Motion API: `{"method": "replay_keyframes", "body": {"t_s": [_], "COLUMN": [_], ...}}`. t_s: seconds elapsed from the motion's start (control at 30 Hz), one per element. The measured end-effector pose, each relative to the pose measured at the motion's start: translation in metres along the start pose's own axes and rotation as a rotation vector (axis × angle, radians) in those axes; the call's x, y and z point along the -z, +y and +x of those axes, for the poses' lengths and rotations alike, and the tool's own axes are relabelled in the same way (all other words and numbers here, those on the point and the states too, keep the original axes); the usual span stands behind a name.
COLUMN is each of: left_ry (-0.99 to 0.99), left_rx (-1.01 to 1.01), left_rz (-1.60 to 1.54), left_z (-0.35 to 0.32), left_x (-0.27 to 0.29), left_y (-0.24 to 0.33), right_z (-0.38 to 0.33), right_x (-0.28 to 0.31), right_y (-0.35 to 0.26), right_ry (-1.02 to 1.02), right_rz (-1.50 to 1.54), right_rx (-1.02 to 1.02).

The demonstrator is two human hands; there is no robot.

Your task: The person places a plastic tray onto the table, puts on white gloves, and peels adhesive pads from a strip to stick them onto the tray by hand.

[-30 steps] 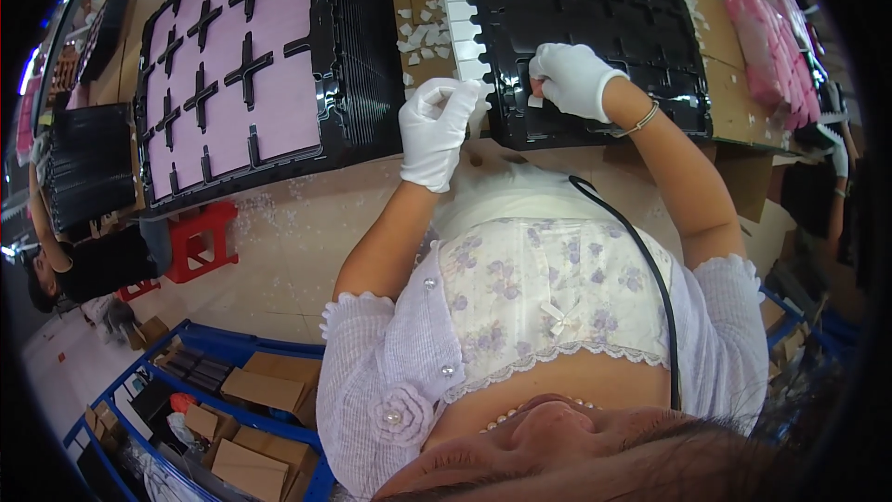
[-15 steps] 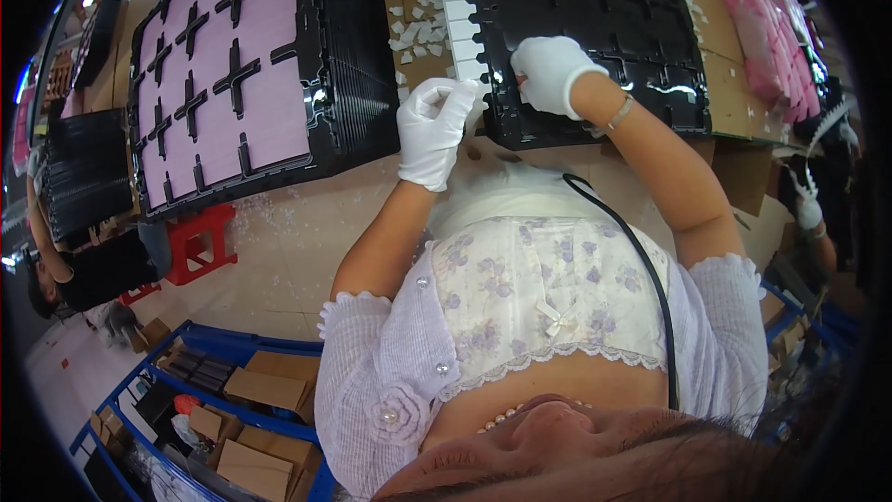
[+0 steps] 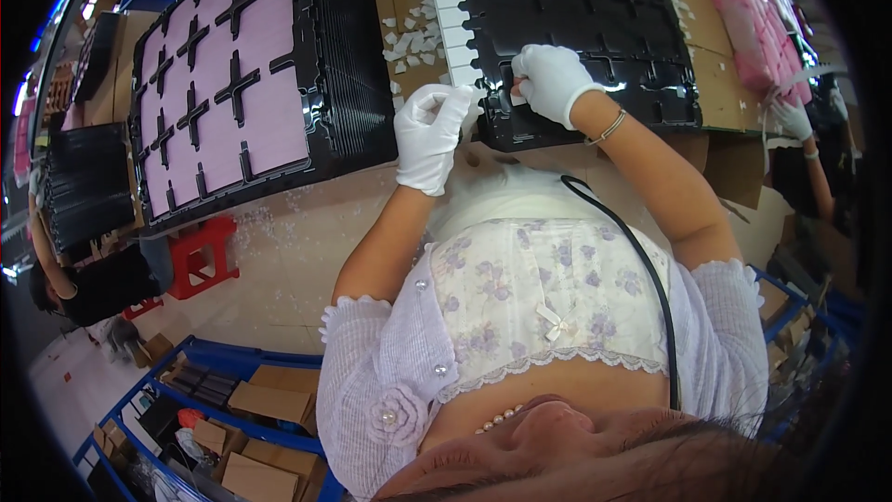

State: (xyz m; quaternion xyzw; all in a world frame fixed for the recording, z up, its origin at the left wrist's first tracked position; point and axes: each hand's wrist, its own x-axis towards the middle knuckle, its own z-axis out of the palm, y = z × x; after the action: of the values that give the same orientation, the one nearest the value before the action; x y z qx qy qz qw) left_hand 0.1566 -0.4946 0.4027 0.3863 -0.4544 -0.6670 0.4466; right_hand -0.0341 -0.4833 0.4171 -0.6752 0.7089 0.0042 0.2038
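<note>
A black molded plastic tray (image 3: pixel 548 14) with raised cross-shaped ribs lies in front of me. Along its left edge runs a white strip (image 3: pixel 446 14) divided into short segments. My right hand (image 3: pixel 556 85), in a white glove with bare fingertips, is closed over the tray's near left part. A small white piece (image 3: pixel 518 100) shows at its fingertips, against the black plastic. By the tray's near left corner, my gloved left hand (image 3: pixel 430 135) pinches thumb and forefinger together near the strip's lower end. What sits in that pinch is too small to make out.
To the left stands a tall stack of black trays (image 3: pixel 348 65), topped with a pink-lilac sheet (image 3: pixel 269 33). White scraps (image 3: pixel 418 42) litter the cardboard between. Pink bundles (image 3: pixel 757 28) lie at the right. A red stool (image 3: pixel 202 256) and co-workers are farther off.
My right hand has tilted slightly, and the small white piece now shows below its fingertips. My left hand stays pinched near the corner. At the right, a co-worker's gloved hand has moved up.
</note>
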Motion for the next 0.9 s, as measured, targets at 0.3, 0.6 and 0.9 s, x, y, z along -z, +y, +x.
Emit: {"method": "replay_keyframes", "body": {"t_s": [0.3, 0.6, 0.9], "left_ry": [-0.013, -0.006, 0.009], "left_rx": [-0.017, 0.016, -0.044], "left_rz": [0.013, -0.028, -0.118], "left_z": [0.004, 0.008, 0.016], "left_x": [-0.002, 0.004, 0.013], "left_y": [-0.001, -0.003, -0.004], "right_z": [-0.015, -0.043, -0.01], "right_x": [-0.018, -0.011, 0.058], "right_y": [0.004, 0.013, 0.03], "right_ry": [0.241, 0.195, 0.364], "right_rz": [-0.14, -0.087, 0.492], "right_rx": [0.159, 0.392, 0.364]}}
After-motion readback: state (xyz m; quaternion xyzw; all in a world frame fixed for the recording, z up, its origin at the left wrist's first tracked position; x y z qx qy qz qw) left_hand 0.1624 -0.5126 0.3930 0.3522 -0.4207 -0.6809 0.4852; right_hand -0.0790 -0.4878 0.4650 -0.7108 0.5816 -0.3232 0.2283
